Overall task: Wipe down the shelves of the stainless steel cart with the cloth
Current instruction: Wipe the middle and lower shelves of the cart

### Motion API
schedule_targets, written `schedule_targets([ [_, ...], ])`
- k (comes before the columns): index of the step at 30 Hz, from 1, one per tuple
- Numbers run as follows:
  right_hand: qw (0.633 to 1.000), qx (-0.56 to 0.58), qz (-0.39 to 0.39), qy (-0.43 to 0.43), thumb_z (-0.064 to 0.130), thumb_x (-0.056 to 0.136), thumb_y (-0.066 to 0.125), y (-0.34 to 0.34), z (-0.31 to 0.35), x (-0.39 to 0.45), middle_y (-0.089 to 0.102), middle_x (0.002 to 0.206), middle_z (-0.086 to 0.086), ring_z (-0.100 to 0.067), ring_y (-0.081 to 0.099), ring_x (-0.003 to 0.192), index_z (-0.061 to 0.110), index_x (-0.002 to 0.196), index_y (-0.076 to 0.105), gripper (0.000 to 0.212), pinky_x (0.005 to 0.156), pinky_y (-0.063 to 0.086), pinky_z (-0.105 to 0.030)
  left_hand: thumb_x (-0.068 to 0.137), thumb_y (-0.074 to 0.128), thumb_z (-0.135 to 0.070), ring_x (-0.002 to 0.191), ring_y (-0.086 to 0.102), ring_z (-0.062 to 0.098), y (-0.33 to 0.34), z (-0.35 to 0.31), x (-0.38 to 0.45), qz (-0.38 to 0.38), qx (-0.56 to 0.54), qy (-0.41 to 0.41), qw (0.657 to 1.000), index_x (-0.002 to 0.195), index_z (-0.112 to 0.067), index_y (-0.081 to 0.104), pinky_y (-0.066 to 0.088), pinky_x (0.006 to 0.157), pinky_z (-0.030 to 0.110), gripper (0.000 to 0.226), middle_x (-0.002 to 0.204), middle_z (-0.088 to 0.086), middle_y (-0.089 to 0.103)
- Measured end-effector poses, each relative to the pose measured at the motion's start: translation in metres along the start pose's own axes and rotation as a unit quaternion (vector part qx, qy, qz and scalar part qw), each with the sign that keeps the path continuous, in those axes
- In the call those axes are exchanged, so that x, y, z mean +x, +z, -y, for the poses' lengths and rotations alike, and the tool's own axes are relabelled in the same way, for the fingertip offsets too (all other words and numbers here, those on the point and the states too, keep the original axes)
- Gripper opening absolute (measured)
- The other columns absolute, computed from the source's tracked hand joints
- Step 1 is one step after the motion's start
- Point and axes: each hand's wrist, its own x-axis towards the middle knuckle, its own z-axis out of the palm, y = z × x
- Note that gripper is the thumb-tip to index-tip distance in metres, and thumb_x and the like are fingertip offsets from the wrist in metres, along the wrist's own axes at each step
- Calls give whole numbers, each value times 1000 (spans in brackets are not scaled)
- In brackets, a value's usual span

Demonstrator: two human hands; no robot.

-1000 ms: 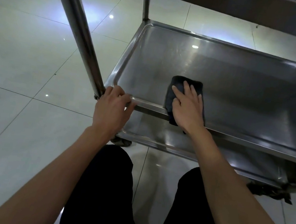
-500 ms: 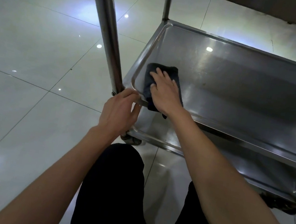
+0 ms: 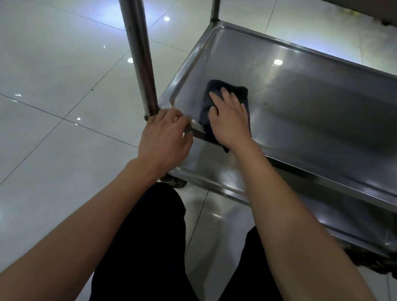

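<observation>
The glossy pale tiled floor (image 3: pixel 28 125) carries a stainless steel cart (image 3: pixel 357 78) with rimmed tray shelves. On its middle shelf (image 3: pixel 325 123), near the front left corner, lies a dark folded cloth (image 3: pixel 227 90), pressed flat under the right hand (image 3: pixel 230 121), fingers straight. The left hand (image 3: pixel 165 140) grips the shelf's front rim beside the upright post (image 3: pixel 137 38).
</observation>
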Motion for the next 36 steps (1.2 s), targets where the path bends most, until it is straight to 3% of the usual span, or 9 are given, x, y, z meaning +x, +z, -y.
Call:
schedule_targets([
  [4,999,-8,-20,36,31,106,29,-17,-38,-19,14,167,-1,-22,10,154,27,156,30,50,125,8,-45,94,54,-33,114,54,25,9,-29,13,20,-1,38,999,112,-20,69,40,95,47,27,117,0,63],
  [9,995,-10,-51,87,31,105,32,-43,-96,-44,18,167,-1,-23,13,153,27,154,35,49,124,11,-43,94,52,-33,111,55,26,23,-74,32,53,-27,82,995,113,-19,68,40,93,45,29,117,2,63],
  [19,981,-15,-93,171,29,106,36,-94,-208,-106,21,166,-5,-26,17,152,25,154,37,48,123,14,-42,96,51,-38,110,55,26,48,-117,41,91,-54,84,991,106,-25,70,40,95,47,25,116,0,62],
  [27,976,-39,-103,187,26,105,37,-96,-212,-102,22,165,-5,-26,18,152,23,153,38,49,122,16,-43,97,52,-39,114,53,24,48,-108,43,81,-73,97,989,108,-25,70,37,97,46,25,118,-2,63],
  [32,978,-45,-99,176,25,105,35,-93,-204,-90,22,165,-6,-27,18,152,21,154,37,49,122,18,-43,95,56,-35,108,54,24,38,-78,48,35,-50,69,996,98,-21,70,39,90,44,20,113,-1,65],
  [36,983,-41,-95,151,25,104,36,-85,-186,-70,23,165,-7,-28,19,152,21,153,37,49,123,17,-44,95,55,-40,113,54,29,32,-57,54,51,-24,32,998,102,-24,71,42,93,50,24,115,-1,65],
])
